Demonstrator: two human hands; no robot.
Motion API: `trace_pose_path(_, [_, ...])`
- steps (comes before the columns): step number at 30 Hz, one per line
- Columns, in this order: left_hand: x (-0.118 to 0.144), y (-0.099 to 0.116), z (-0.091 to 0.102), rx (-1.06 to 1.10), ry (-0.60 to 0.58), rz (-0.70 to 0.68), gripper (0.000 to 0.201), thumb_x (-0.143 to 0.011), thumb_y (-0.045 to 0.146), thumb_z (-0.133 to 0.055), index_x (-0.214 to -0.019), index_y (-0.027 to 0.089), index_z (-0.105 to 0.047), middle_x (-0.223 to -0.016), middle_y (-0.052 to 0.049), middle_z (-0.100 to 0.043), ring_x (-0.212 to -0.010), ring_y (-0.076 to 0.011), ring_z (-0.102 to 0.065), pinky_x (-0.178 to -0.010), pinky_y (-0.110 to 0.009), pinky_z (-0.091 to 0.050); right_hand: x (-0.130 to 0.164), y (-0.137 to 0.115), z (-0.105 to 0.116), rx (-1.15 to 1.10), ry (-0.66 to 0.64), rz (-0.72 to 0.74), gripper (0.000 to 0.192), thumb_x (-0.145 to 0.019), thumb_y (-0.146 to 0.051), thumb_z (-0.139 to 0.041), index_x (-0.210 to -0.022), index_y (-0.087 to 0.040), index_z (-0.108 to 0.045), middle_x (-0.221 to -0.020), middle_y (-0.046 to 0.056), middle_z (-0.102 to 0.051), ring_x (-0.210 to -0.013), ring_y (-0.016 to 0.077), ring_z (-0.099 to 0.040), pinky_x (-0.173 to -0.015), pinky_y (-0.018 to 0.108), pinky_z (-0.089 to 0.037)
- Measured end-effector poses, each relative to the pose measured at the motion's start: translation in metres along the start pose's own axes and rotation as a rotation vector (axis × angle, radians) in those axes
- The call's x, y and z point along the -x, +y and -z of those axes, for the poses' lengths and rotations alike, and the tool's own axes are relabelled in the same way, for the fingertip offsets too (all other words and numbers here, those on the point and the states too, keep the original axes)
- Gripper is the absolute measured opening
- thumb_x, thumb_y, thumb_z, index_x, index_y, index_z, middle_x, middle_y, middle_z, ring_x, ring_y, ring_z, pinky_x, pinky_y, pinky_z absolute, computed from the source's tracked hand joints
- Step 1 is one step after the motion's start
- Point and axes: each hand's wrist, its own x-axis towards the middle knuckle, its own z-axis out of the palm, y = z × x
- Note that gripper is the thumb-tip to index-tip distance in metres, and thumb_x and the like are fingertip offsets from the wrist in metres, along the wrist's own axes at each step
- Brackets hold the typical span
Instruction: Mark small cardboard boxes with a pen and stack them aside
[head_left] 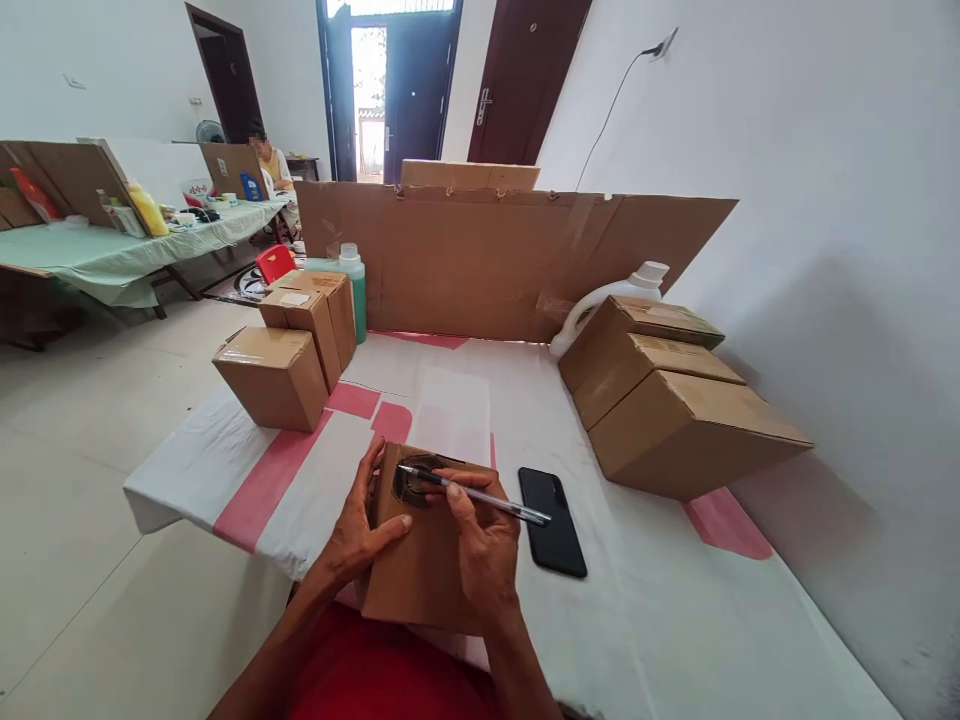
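While the box is steadied at the near table edge, the scene is laid out as follows.

Right hand (486,545): closed around a pen (474,494), which is pinched between thumb and fingers.
Pen axis: its long axis is laid almost level across the view, the tip pointed left and slightly away, the cap end pointed right toward the phone (553,521).
Pen tip: it is set on a dark scribbled mark on the top of the small cardboard box (420,565).
Left hand (361,535): spread against the box's left side, the thumb laid over its top face.
Box place: it is held at the near edge of the white and pink table cover (645,600).
Left of table: 3 small cartons (274,378) and a green bottle (354,290).
Right of table: 3 flat cartons (686,430) stacked at a slant, a white jug (600,300) behind them.
Back: a cardboard screen (480,265).
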Motion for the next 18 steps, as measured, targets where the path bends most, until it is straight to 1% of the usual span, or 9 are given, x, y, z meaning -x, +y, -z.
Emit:
trace_pose_path(2, [0.003,0.0,0.001,-0.009,0.014,-0.007,0.099,-0.082,0.039,-0.075,-0.163,0.031,-0.019,-0.163,-0.01,-0.038,-0.148,-0.0334,-0.042,-0.12,-0.052,-0.04,0.004,0.005,-0.007,0.056,-0.005,-0.001,0.018,-0.092,-0.043,-0.069,-0.096,-0.025,-0.069,-0.105,0.006,-0.075,-0.086,0.0227,-0.072,-0.079,0.038,-0.06])
trace_pose_path(4, [0.004,-0.002,0.001,-0.025,0.03,-0.01,0.1,-0.081,0.04,-0.074,-0.163,0.031,-0.019,-0.163,-0.01,-0.039,-0.149,-0.0339,-0.04,-0.121,-0.052,-0.039,0.005,0.006,-0.007,0.08,-0.015,0.012,0.017,-0.093,-0.042,-0.068,-0.095,-0.026,-0.07,-0.103,0.005,-0.075,-0.083,0.0215,-0.072,-0.08,0.037,-0.06])
trace_pose_path(8, [0.005,-0.003,0.002,-0.025,0.03,-0.009,0.098,-0.081,0.04,-0.075,-0.163,0.032,-0.021,-0.162,-0.01,-0.041,-0.148,-0.0343,-0.042,-0.12,-0.053,-0.04,0.004,0.006,0.003,0.049,-0.053,0.03,0.014,-0.094,-0.039,-0.066,-0.09,-0.026,-0.068,-0.097,0.003,-0.072,-0.077,0.0183,-0.07,-0.076,0.033,-0.058])
trace_pose_path(12, [0.005,0.0,0.003,0.014,0.018,-0.004,0.097,-0.082,0.04,-0.076,-0.162,0.032,-0.022,-0.16,-0.011,-0.043,-0.146,-0.0337,-0.045,-0.12,-0.053,-0.039,0.006,0.005,0.016,0.099,-0.039,0.054,0.017,-0.093,-0.039,-0.066,-0.084,-0.024,-0.066,-0.086,0.002,-0.069,-0.073,0.0168,-0.066,-0.071,0.03,-0.055])
trace_pose_path(14, [0.005,0.001,0.003,0.013,0.016,0.001,0.096,-0.082,0.042,-0.075,-0.162,0.031,-0.022,-0.158,-0.011,-0.045,-0.145,-0.0341,-0.046,-0.119,-0.053,-0.04,0.003,0.003,0.024,0.103,-0.019,0.05,0.021,-0.091,-0.041,-0.067,-0.081,-0.023,-0.063,-0.086,0.003,-0.069,-0.07,0.0163,-0.064,-0.065,0.029,-0.055])
trace_pose_path(15, [0.005,0.0,0.002,0.007,0.02,0.003,0.096,-0.082,0.044,-0.075,-0.162,0.031,-0.023,-0.158,-0.011,-0.046,-0.145,-0.0345,-0.046,-0.118,-0.053,-0.041,0.0,0.0,0.029,0.093,-0.001,0.035,0.023,-0.09,-0.043,-0.068,-0.082,-0.023,-0.061,-0.089,0.003,-0.07,-0.067,0.0156,-0.063,-0.06,0.028,-0.053])
trace_pose_path(17, [0.005,-0.001,0.002,0.008,0.036,0.006,0.095,-0.081,0.047,-0.075,-0.161,0.031,-0.025,-0.157,-0.011,-0.047,-0.144,-0.0352,-0.047,-0.117,-0.053,-0.043,-0.013,-0.005,0.042,0.079,0.044,0.002,0.028,-0.088,-0.048,-0.068,-0.084,-0.023,-0.057,-0.094,0.005,-0.071,-0.061,0.0144,-0.06,-0.049,0.026,-0.047])
trace_pose_path(18, [0.005,-0.001,0.002,0.02,0.046,0.011,0.095,-0.081,0.048,-0.075,-0.161,0.031,-0.026,-0.157,-0.011,-0.047,-0.144,-0.0352,-0.047,-0.116,-0.052,-0.044,-0.022,-0.008,0.051,0.105,0.068,-0.006,0.03,-0.088,-0.051,-0.066,-0.087,-0.024,-0.054,-0.093,0.005,-0.071,-0.059,0.0142,-0.059,-0.046,0.025,-0.044])
